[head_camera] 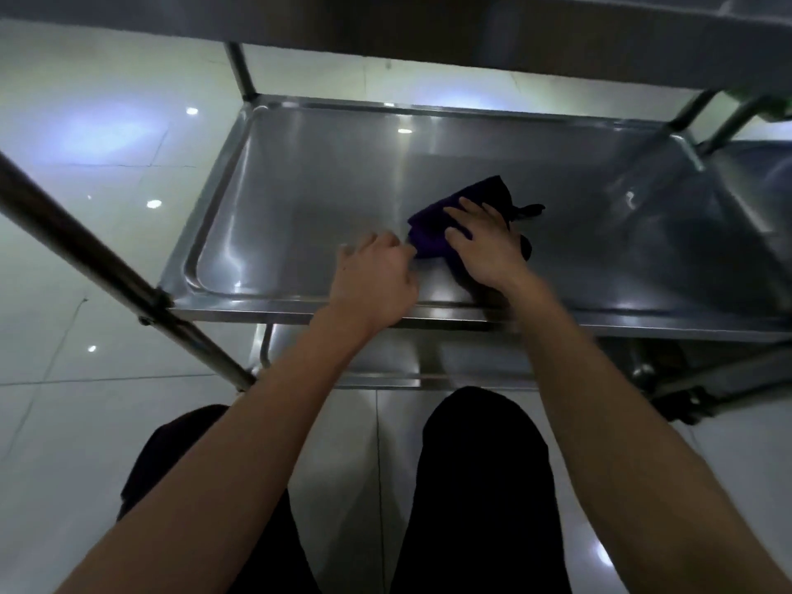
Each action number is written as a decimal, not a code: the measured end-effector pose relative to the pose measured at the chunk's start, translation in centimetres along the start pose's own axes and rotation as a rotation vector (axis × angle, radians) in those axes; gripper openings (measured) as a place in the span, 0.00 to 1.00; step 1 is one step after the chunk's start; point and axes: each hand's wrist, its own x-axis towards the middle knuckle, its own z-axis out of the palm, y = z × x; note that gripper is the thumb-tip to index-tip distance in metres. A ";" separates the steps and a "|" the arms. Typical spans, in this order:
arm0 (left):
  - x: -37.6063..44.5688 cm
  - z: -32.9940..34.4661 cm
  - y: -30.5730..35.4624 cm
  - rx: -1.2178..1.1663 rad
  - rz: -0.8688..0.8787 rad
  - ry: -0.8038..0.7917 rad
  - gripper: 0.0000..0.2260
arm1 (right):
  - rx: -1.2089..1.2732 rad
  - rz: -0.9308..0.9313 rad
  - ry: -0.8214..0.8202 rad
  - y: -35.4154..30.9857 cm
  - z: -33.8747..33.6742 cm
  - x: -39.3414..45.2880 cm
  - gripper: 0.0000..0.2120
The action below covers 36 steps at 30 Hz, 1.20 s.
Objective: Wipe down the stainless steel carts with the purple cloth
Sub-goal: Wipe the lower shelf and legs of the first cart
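Purple cloth [450,220] on the middle shelf [300,186] of a stainless steel cart, centre of frame.

The right hand [484,246] lies flat on the bunched cloth, fingers spread and pressing it onto the shelf pan. The left hand [377,280] rests at the shelf's near rim, fingers curled; its fingertips appear to touch the cloth's left edge, though motion blur prevents confirmation.

cloth: purple cloth [454,216], bunched, lying on the cart's middle shelf
cart: stainless steel cart [300,199], shiny tray-like shelf with raised rim
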 end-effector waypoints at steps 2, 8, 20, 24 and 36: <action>1.1 0.8 2.1 0.027 0.007 -0.028 0.14 | -0.003 0.035 0.027 2.8 -1.3 -1.0 0.22; 2.5 1.7 3.6 0.009 -0.043 -0.054 0.13 | -0.034 0.146 0.084 9.4 -4.4 -2.8 0.22; 1.3 1.4 0.9 -0.048 0.070 0.004 0.13 | -0.067 0.157 0.002 4.6 -2.5 0.2 0.24; 0.4 0.5 -2.4 -0.088 0.010 0.025 0.16 | -0.082 0.088 -0.032 0.8 -0.7 2.0 0.25; -5.6 -3.0 -14.5 0.116 -0.265 0.091 0.15 | -0.097 -0.142 -0.120 -13.3 6.5 8.0 0.24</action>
